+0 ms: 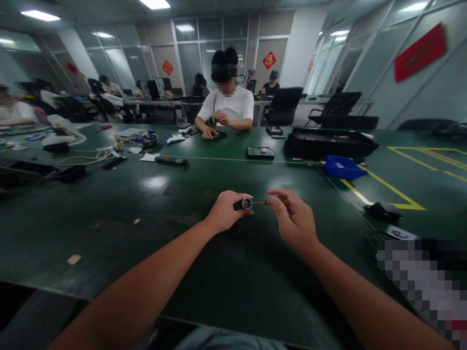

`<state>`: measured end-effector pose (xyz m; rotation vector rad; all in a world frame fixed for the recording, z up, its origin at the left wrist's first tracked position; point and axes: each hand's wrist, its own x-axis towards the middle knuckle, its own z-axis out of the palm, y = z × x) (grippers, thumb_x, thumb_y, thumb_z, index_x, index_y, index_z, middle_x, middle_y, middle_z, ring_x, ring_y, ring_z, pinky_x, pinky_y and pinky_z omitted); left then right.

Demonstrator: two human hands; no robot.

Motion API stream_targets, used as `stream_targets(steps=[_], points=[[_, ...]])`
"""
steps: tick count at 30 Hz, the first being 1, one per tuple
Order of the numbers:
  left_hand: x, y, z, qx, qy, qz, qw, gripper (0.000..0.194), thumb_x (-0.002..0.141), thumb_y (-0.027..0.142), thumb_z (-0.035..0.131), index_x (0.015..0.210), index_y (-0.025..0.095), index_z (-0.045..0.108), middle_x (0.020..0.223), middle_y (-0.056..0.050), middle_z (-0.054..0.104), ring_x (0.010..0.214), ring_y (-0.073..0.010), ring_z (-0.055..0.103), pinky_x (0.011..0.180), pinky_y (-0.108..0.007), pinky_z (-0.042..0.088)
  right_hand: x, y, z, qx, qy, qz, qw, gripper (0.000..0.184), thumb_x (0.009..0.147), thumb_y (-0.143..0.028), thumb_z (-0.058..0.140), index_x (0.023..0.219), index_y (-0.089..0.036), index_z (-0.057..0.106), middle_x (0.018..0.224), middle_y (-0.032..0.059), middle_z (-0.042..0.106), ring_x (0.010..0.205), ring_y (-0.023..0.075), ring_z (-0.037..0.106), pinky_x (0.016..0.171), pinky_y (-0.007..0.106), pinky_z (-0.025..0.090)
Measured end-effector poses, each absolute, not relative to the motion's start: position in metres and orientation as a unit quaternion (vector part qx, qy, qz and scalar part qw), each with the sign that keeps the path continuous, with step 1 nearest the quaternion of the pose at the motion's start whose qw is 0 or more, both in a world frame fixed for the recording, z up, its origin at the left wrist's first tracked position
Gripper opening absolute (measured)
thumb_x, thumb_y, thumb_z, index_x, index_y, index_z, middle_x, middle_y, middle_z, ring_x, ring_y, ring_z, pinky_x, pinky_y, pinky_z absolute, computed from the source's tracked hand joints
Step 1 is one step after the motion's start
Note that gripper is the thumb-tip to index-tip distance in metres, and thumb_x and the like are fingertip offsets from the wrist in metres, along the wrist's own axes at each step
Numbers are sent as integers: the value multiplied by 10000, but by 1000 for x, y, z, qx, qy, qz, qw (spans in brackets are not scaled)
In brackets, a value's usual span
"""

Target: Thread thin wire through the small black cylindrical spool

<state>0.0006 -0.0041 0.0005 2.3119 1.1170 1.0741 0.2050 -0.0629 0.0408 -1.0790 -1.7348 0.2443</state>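
My left hand (pixel 228 210) grips a small dark cylindrical part (pixel 247 203) between thumb and forefinger, its round silvery end turned toward me. From the right, the thin metal shaft of a screwdriver (pixel 267 202) with a red handle reaches to the side of that part. Thumb and fingers of my right hand (pixel 294 216) are closed around the screwdriver's handle, most of which they hide. Whether the tip sits inside the part or only touches it, I cannot tell. Both hands are above the green table (pixel 219 272).
Across the table a person (pixel 231 104) in a white shirt handles a dark device. Ahead lie a hard drive (pixel 260 152), a long black case (pixel 328 143), a blue tray (pixel 343 167) and a dark pen-shaped tool (pixel 172 160). Cables and several parts clutter the left side.
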Motion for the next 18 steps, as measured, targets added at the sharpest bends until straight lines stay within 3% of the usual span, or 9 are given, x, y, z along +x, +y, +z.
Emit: stream_targets(steps=[2,12,18], points=[[0,-5,1,815,388,388,186,405,787,375,824,1163,258,725,1101,-34,752,1026,-236,649,936,-398,470,204,-61,39,-465,-678,150,549,221,969,-373,571,1118,-223,634,874,40,727,780,201,691,723,359,522],[1,-6,3,807,398,384,208,390,797,331,816,1169,262,722,1138,-37,740,1072,-242,631,976,-415,463,207,-37,26,-477,-441,401,646,236,893,-447,628,890,-211,641,805,21,658,689,171,634,684,344,541],[1,-6,3,811,397,381,199,394,795,358,818,1165,263,723,1120,-33,746,1052,-238,636,957,-403,464,205,-46,32,-493,-541,291,616,255,959,-459,557,950,-215,632,802,20,664,721,172,630,706,342,514]])
